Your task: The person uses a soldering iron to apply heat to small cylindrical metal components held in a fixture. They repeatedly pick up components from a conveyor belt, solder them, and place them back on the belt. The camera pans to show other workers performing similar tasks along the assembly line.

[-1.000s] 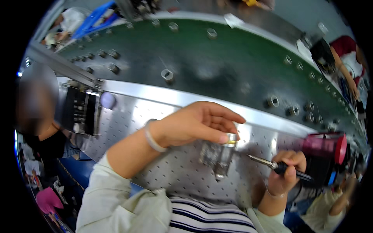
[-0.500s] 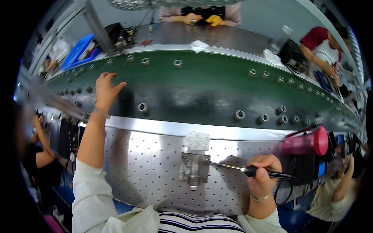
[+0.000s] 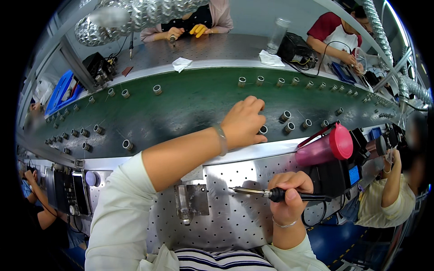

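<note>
Metal fixture point(image 3: 191, 201) sitting on perforated bench point(image 3: 235, 217), untouched. Left hand point(image 3: 244, 123) reaching onto green conveyor belt point(image 3: 190, 106), fingers curling over small metal ring point(image 3: 263, 129), grip unclear. Right hand point(image 3: 289, 195) gripping soldering iron point(image 3: 271, 194), tip pointing left toward fixture. Pink bottle point(image 3: 325, 147) lying right.

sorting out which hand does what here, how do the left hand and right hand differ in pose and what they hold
The left hand is stretched forward onto the green conveyor belt, fingers bent over a small metal ring; the right hand stays close to the body over the perforated metal table. The left hand grips no tool; the right hand is closed around a soldering iron pointing left. Both wrists wear a bracelet.
</note>
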A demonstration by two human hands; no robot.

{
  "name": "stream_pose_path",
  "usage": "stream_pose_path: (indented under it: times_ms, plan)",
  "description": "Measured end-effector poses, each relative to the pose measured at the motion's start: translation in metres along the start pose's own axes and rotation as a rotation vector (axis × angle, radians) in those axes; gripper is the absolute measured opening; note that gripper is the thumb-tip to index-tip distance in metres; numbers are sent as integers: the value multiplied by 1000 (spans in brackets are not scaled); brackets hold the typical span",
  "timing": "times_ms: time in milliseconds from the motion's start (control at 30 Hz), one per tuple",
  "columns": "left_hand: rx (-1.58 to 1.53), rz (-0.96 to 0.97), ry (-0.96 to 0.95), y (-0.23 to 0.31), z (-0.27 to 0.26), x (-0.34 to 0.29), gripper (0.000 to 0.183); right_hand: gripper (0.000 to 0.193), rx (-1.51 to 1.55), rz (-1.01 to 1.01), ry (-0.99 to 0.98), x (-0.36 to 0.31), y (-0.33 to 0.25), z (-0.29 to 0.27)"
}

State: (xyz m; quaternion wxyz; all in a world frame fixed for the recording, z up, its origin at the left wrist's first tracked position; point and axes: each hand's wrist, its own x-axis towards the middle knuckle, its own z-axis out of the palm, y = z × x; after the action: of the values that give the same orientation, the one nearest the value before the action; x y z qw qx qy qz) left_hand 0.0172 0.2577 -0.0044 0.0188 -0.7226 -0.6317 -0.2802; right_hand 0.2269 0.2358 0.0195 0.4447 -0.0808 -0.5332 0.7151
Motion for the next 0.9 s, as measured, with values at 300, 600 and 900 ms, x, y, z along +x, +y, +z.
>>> stream_pose_path:
  times_ms: [300,600,900]
  plan:
    - [-192,-92,8,11,-48,-42,20,19,89,14,18,-2,-2,-4]
    - [-1280,-674,-236,11,-128,-156,28,8,84,187,-95,-3,3,0]
    - [-1505,-563,-410,-3,-106,-182,43,19,-60,166,-105,-8,15,12]
